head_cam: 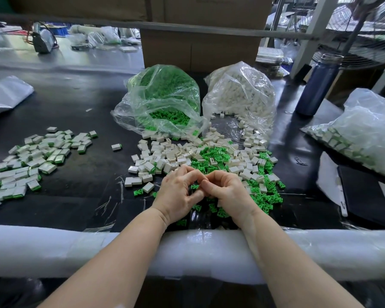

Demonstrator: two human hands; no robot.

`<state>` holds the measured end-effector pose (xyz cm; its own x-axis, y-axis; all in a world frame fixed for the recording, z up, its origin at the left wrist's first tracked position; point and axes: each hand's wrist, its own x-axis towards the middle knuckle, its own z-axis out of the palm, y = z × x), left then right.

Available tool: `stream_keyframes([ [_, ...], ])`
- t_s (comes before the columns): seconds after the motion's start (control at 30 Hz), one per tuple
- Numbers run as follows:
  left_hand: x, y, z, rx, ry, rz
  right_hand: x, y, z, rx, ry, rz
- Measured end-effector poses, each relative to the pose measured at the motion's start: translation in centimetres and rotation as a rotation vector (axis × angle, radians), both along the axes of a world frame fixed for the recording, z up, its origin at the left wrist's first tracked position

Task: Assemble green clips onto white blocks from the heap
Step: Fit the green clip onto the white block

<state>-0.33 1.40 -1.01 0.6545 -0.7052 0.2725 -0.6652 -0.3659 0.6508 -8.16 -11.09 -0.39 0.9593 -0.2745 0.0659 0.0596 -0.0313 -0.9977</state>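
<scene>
Head view: open bags (165,101) behind mixed heap (209,156).

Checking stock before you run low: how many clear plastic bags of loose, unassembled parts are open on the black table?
2: the clear plastic bag of green clips behind the heap, and the clear plastic bag of white blocks immediately to its right.

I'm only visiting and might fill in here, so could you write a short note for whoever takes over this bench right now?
Left hand and right hand: fingers curled, meeting over a green clip; what each grips is hidden.
Mixed heap of white blocks and green clips lies just beyond the hands, fed by the green clip bag and white block bag.
Done: finished pile on the left.
Left: the heap and both bags.
</scene>
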Motion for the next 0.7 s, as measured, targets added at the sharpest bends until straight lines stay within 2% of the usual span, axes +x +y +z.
stream_keyframes([
  [0.17,0.03,-0.01,-0.02,0.006,-0.006,0.001,-0.04,0.10,0.03,-0.008,-0.010,-0.014],
  [0.37,0.04,0.05,0.13,-0.068,0.079,0.015,0.15,0.30,-0.01,-0.087,-0.025,-0.031],
  [0.7,0.40,0.05,-0.19,-0.084,0.137,0.052,-0.05,0.16,0.13,-0.126,-0.050,-0.166],
])
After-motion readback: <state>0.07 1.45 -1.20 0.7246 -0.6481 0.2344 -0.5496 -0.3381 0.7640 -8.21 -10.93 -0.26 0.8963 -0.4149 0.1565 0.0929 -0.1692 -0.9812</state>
